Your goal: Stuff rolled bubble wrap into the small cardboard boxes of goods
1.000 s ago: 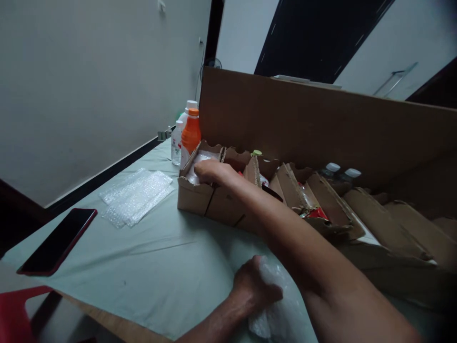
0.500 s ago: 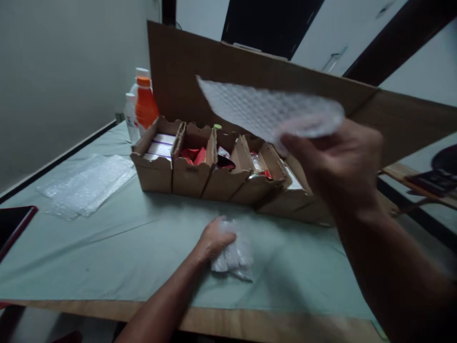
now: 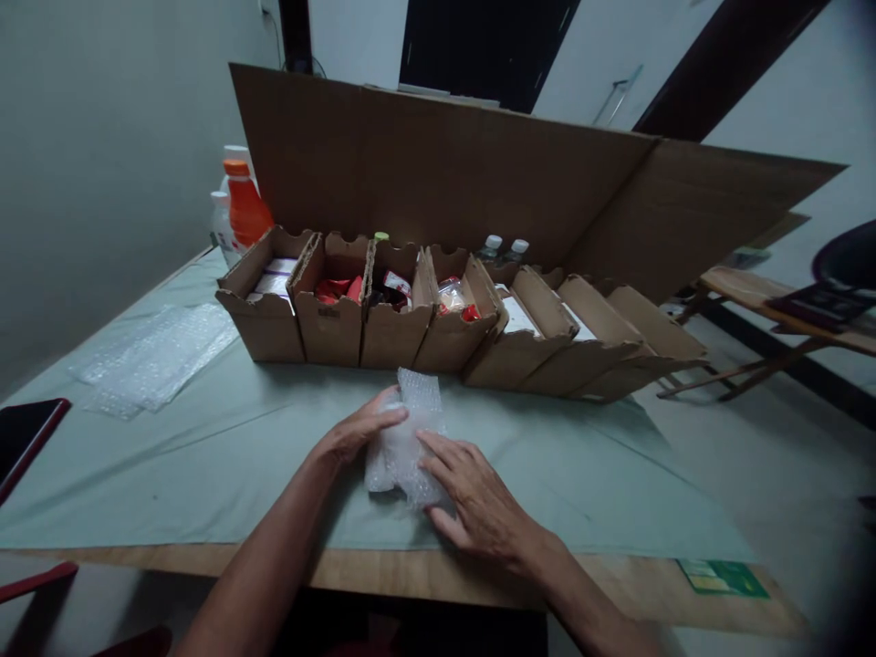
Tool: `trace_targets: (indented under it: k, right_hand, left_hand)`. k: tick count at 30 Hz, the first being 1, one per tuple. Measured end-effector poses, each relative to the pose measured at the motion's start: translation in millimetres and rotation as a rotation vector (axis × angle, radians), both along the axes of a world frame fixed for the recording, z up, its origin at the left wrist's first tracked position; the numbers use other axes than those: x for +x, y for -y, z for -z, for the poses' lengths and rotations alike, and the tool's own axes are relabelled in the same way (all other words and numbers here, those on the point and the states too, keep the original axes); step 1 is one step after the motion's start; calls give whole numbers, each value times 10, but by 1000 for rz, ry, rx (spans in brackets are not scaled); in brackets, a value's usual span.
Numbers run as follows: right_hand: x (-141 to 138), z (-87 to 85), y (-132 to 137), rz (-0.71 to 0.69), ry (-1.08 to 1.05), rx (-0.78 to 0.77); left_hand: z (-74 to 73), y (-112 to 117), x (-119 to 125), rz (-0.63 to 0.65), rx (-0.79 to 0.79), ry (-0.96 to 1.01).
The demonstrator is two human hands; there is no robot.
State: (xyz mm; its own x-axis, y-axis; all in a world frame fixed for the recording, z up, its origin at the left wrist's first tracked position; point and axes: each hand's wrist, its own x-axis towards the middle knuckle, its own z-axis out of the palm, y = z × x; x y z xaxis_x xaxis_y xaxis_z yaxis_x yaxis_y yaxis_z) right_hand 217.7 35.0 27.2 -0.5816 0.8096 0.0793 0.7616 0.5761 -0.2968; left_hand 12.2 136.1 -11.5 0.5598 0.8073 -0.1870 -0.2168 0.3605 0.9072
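In the head view a bundle of bubble wrap (image 3: 409, 447) lies on the green cloth in front of me. A strip of the same wrap reaches past its far end. My left hand (image 3: 364, 427) grips its left side, thumb over the top. On the right, my right hand (image 3: 472, 493) takes hold of the near edge, its fingers on top and its thumb lower down. Whatever the wrap encloses, if anything, cannot be made out.
Several cardboard bins (image 3: 328, 324) stand in a row behind my hands, holding red packets and white boxes. A cardboard panel (image 3: 438, 173) rises behind them. More bubble wrap (image 3: 161, 351) lies left, near a dark tablet-like device (image 3: 27, 443). An orange bottle (image 3: 247, 214) stands at the back left.
My right hand has come down from in front of the bins, bringing its bubble wrap sheet onto the bundle under my left hand. The view has shifted, showing more bins on the right.
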Motion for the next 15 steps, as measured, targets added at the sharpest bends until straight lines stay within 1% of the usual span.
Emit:
trace_targets:
  k: [3, 5, 6, 7, 8, 10, 11, 12, 13, 14, 15]
  right_hand:
    - [9, -21, 21, 17, -49, -56]
    - [92, -30, 43, 55, -156, -128]
    - [155, -21, 50, 99, -241, -153]
    - [224, 2, 48, 169, -345, -163]
    - [292, 41, 33, 275, -462, -162]
    - [385, 153, -37, 558, -692, -172]
    - [395, 217, -88, 685, -785, -204]
    - [377, 274, -140, 770, -857, -257]
    - [333, 318, -190, 808, -916, -316]
    - [269, 345, -233, 800, -968, -374]
    - [190, 352, -270, 753, -1017, -433]
  left_hand:
    - [25, -15, 88, -19, 87, -123]
    - [58, -22, 144, -46, 89, -182]
    - [74, -22, 167, -61, 76, -198]
    - [89, -21, 185, -73, 62, -210]
    - [100, -20, 201, -88, 50, -224]
    - [104, -22, 227, -126, 24, -239]
    - [95, -26, 234, -144, 11, -235]
    - [76, -29, 233, -159, -3, -222]
    - [49, -29, 220, -171, -18, -202]
    - [12, -20, 189, -181, -30, -175]
    - [-32, -1, 134, -190, -38, -145]
